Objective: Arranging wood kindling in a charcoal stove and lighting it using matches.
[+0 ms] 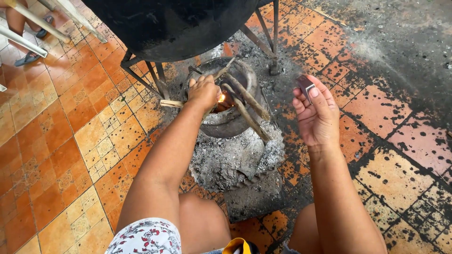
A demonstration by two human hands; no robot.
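**Flame at the clay stove, matchbox held aside**

The left hand (pixel 203 90) reaches into the mouth of 1 round, ash-grey clay stove (pixel 230 123), its grip pressed together on something thin beside a small orange flame (pixel 221 98); what it pinches is too small to tell. About 4 rough, dry sticks (pixel 246 96) poke out of the stove at angles, 1 of them lying across the rim to the left. The right hand (pixel 316 117) is held apart to the right, palm turned up, its thumb and fingertips pinching 1 small rectangular matchbox (pixel 305 86) with a dark striking side. Above the stove sits 1 large, soot-black rounded pot (pixel 174 23) on a thin metal stand (pixel 274 42). Pale powdery ash (pixel 226 157) spreads over 1 grey slab below the stove. The floor (pixel 61 141) is patterned orange tile, blackened and flaking near the fire.
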